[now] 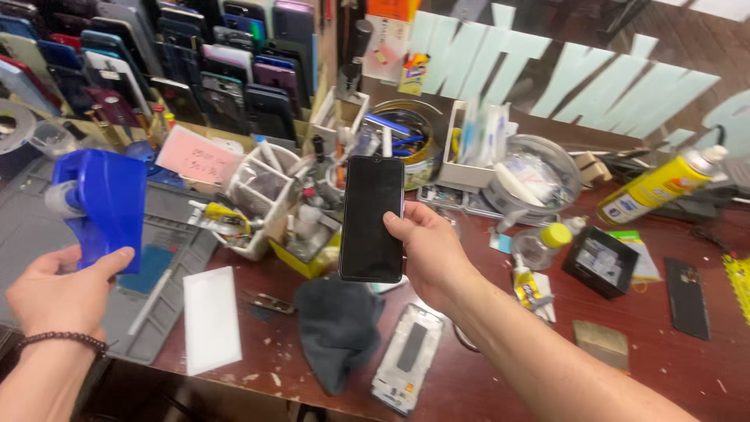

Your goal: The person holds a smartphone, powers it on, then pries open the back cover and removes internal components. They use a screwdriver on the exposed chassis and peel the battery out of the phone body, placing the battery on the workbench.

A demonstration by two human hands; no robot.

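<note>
My right hand holds a black smartphone upright above the desk, dark screen facing me, fingers wrapped around its right edge. My left hand, with a bead bracelet on the wrist, grips a blue plastic tool shaped like a dispenser, raised over the grey work mat. Below the phone lie a dark grey cloth and a phone frame on the wooden desk.
A white flat sheet lies on the mat's edge. White organisers full of tools crowd the desk's middle. A yellow spray can, a small black box, glue tubes and a clear jar sit at right. Phone cases hang on the back wall.
</note>
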